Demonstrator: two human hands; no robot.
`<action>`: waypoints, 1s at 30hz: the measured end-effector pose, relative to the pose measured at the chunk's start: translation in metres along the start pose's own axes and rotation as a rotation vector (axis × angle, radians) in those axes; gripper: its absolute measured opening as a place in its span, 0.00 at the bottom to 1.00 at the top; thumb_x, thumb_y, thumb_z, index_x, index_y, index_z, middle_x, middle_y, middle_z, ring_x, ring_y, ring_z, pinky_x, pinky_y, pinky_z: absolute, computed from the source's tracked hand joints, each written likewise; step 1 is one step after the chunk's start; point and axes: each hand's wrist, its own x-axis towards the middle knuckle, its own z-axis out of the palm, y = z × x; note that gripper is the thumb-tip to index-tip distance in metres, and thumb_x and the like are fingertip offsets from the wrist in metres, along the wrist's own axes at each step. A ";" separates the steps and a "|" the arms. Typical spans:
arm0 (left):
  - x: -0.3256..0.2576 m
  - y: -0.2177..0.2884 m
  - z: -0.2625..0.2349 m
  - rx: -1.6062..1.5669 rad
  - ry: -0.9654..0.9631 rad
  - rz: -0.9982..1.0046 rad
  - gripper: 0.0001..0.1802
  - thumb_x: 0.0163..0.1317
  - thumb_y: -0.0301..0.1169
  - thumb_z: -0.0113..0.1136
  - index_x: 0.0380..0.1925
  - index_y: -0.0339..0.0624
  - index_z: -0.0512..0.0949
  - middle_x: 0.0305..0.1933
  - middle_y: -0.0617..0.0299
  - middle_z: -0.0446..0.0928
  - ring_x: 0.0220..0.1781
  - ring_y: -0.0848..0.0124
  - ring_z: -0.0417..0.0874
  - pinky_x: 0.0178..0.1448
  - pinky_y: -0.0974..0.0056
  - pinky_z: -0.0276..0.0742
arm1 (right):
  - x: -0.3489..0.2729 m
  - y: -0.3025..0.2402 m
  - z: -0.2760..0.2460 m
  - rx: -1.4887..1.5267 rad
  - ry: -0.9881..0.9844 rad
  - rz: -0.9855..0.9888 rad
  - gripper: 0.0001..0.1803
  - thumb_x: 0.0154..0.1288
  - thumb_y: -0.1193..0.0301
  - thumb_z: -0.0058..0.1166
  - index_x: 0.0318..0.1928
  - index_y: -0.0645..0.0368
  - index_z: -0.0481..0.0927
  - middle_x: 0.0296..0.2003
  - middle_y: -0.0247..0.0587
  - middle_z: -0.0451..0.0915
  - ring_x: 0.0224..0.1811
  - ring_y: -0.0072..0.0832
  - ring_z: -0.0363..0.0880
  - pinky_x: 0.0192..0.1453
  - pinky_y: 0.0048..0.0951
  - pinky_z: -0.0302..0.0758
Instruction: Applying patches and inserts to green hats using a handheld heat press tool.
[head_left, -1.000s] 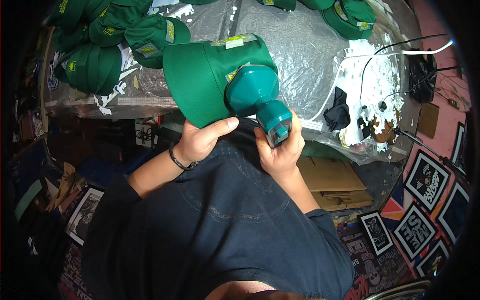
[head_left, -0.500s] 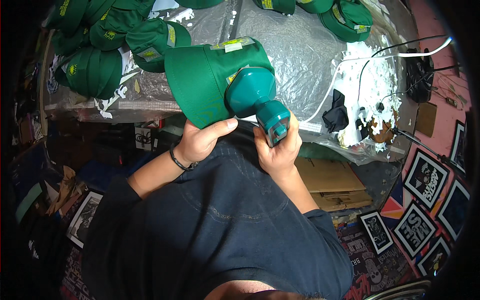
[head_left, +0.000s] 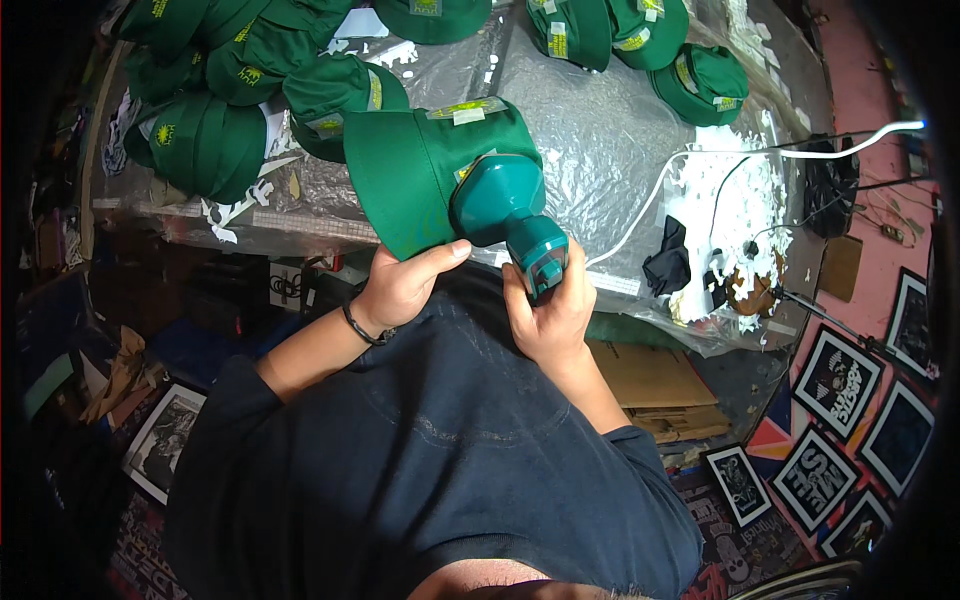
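Observation:
My left hand [head_left: 405, 284] grips the lower edge of a green bucket hat [head_left: 400, 170], its thumb lying over the brim and the other fingers hidden behind. In my right hand [head_left: 556, 312] is the handle of a teal hand-held heat press [head_left: 500, 192]. Its wide face rests against the side of the hat's crown, partly over a yellow-printed patch. Another patch [head_left: 467, 109], with a pale strip on it, shows at the top of the crown. The contact between press and cloth is hidden.
Several green hats [head_left: 205, 150] are heaped at the table's left, and more [head_left: 703, 84] lie along its far side. Clear plastic sheeting [head_left: 590, 130] covers the table. A white cable [head_left: 650, 205] crosses to the right, past white scraps [head_left: 715, 200] and a black cloth [head_left: 668, 262].
The whole view has shifted slightly, so the table sits lower in it. Both hands keep their holds, and the press stays against the same side of the hat.

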 end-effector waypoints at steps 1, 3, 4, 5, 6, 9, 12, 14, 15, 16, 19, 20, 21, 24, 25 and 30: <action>0.001 0.003 -0.001 0.022 0.000 0.003 0.10 0.65 0.16 0.58 0.46 0.35 0.80 0.46 0.64 0.80 0.49 0.77 0.80 0.53 0.69 0.76 | 0.003 -0.001 0.002 -0.042 -0.002 -0.048 0.35 0.53 0.75 0.69 0.61 0.68 0.68 0.38 0.52 0.81 0.31 0.47 0.83 0.35 0.35 0.79; 0.004 0.007 -0.001 -0.081 0.028 -0.020 0.12 0.65 0.16 0.58 0.47 0.36 0.79 0.46 0.64 0.80 0.49 0.76 0.80 0.54 0.68 0.76 | 0.009 -0.008 0.005 -0.063 0.010 -0.085 0.39 0.53 0.76 0.69 0.64 0.69 0.64 0.37 0.53 0.81 0.31 0.48 0.83 0.35 0.36 0.79; 0.005 0.008 -0.001 -0.181 0.052 -0.046 0.13 0.64 0.16 0.58 0.48 0.37 0.79 0.46 0.64 0.80 0.50 0.76 0.80 0.55 0.68 0.75 | 0.012 -0.011 0.007 -0.081 0.027 -0.119 0.44 0.52 0.76 0.70 0.67 0.70 0.61 0.37 0.53 0.80 0.30 0.49 0.82 0.34 0.37 0.80; 0.005 0.009 -0.004 -0.186 0.052 -0.045 0.13 0.64 0.16 0.58 0.48 0.37 0.79 0.46 0.64 0.80 0.50 0.76 0.80 0.55 0.68 0.75 | 0.011 -0.008 0.010 -0.085 0.024 -0.120 0.44 0.52 0.76 0.70 0.67 0.70 0.61 0.37 0.53 0.80 0.30 0.49 0.82 0.34 0.37 0.80; 0.005 0.009 -0.008 -0.206 0.057 -0.068 0.13 0.64 0.16 0.58 0.48 0.38 0.79 0.46 0.64 0.80 0.50 0.76 0.80 0.55 0.68 0.75 | 0.006 -0.001 0.014 -0.068 0.038 -0.161 0.46 0.52 0.77 0.70 0.69 0.68 0.58 0.38 0.55 0.80 0.31 0.50 0.82 0.34 0.38 0.80; 0.007 0.013 -0.014 -0.230 0.062 -0.101 0.13 0.64 0.16 0.58 0.48 0.39 0.79 0.46 0.65 0.80 0.49 0.76 0.80 0.54 0.68 0.75 | 0.007 -0.001 0.018 -0.041 0.018 -0.208 0.49 0.51 0.79 0.69 0.72 0.66 0.56 0.42 0.58 0.79 0.34 0.51 0.82 0.33 0.40 0.80; 0.008 0.018 -0.015 -0.231 0.069 -0.125 0.13 0.64 0.17 0.58 0.48 0.39 0.79 0.45 0.66 0.80 0.47 0.76 0.80 0.53 0.68 0.75 | 0.017 -0.010 0.019 -0.036 0.000 -0.225 0.48 0.52 0.80 0.69 0.72 0.63 0.57 0.44 0.59 0.78 0.37 0.51 0.82 0.33 0.40 0.80; 0.009 0.019 -0.016 -0.236 0.075 -0.137 0.13 0.64 0.17 0.58 0.47 0.40 0.79 0.44 0.67 0.80 0.46 0.77 0.80 0.52 0.68 0.75 | 0.022 -0.017 0.020 -0.045 0.012 -0.239 0.47 0.52 0.80 0.68 0.72 0.62 0.57 0.45 0.60 0.77 0.38 0.50 0.82 0.33 0.40 0.80; 0.009 0.018 -0.017 -0.229 0.079 -0.139 0.13 0.64 0.17 0.58 0.47 0.40 0.79 0.44 0.67 0.79 0.46 0.77 0.79 0.52 0.68 0.74 | 0.023 -0.021 0.020 -0.062 0.030 -0.243 0.47 0.52 0.80 0.68 0.71 0.63 0.58 0.45 0.60 0.77 0.37 0.51 0.82 0.34 0.40 0.80; 0.009 0.017 -0.017 -0.221 0.084 -0.139 0.12 0.64 0.17 0.59 0.47 0.41 0.79 0.43 0.68 0.79 0.46 0.78 0.79 0.52 0.69 0.74 | 0.024 -0.023 0.020 -0.079 0.049 -0.248 0.46 0.52 0.81 0.67 0.70 0.63 0.58 0.44 0.60 0.77 0.37 0.51 0.82 0.35 0.40 0.80; 0.011 0.013 -0.017 -0.226 0.055 -0.140 0.12 0.65 0.18 0.59 0.47 0.40 0.79 0.44 0.69 0.78 0.47 0.79 0.78 0.54 0.69 0.73 | 0.025 -0.022 0.021 -0.093 0.072 -0.239 0.43 0.52 0.80 0.68 0.67 0.65 0.59 0.44 0.60 0.76 0.37 0.52 0.82 0.38 0.41 0.79; 0.010 0.011 -0.017 -0.229 0.054 -0.138 0.12 0.65 0.18 0.59 0.47 0.40 0.79 0.44 0.69 0.78 0.47 0.79 0.78 0.54 0.69 0.73 | 0.025 -0.023 0.021 -0.095 0.071 -0.242 0.43 0.52 0.80 0.68 0.67 0.65 0.59 0.44 0.60 0.76 0.37 0.52 0.82 0.38 0.41 0.79; 0.009 0.009 -0.018 -0.208 0.023 -0.135 0.12 0.65 0.18 0.58 0.48 0.40 0.78 0.45 0.68 0.78 0.49 0.79 0.77 0.55 0.69 0.72 | 0.025 -0.024 0.021 -0.101 0.093 -0.232 0.43 0.51 0.80 0.68 0.66 0.65 0.60 0.45 0.60 0.76 0.37 0.52 0.81 0.39 0.41 0.79; 0.008 0.005 -0.016 -0.174 -0.020 -0.132 0.13 0.66 0.19 0.58 0.50 0.39 0.78 0.48 0.68 0.78 0.51 0.79 0.77 0.56 0.69 0.72 | 0.026 -0.023 0.021 -0.113 0.107 -0.214 0.42 0.51 0.78 0.69 0.64 0.65 0.60 0.46 0.59 0.76 0.37 0.51 0.80 0.40 0.41 0.78; 0.008 0.004 -0.015 -0.162 -0.033 -0.131 0.14 0.66 0.19 0.58 0.51 0.38 0.78 0.49 0.67 0.78 0.52 0.78 0.76 0.57 0.69 0.72 | 0.026 -0.022 0.019 -0.119 0.100 -0.208 0.42 0.51 0.77 0.70 0.64 0.64 0.60 0.46 0.58 0.76 0.37 0.51 0.80 0.40 0.40 0.78; 0.005 0.006 -0.015 -0.045 -0.094 -0.102 0.15 0.67 0.20 0.57 0.53 0.37 0.77 0.50 0.66 0.78 0.51 0.78 0.76 0.58 0.68 0.73 | 0.021 -0.014 0.016 -0.100 0.124 -0.192 0.39 0.53 0.78 0.70 0.63 0.64 0.62 0.47 0.57 0.76 0.39 0.49 0.81 0.41 0.37 0.78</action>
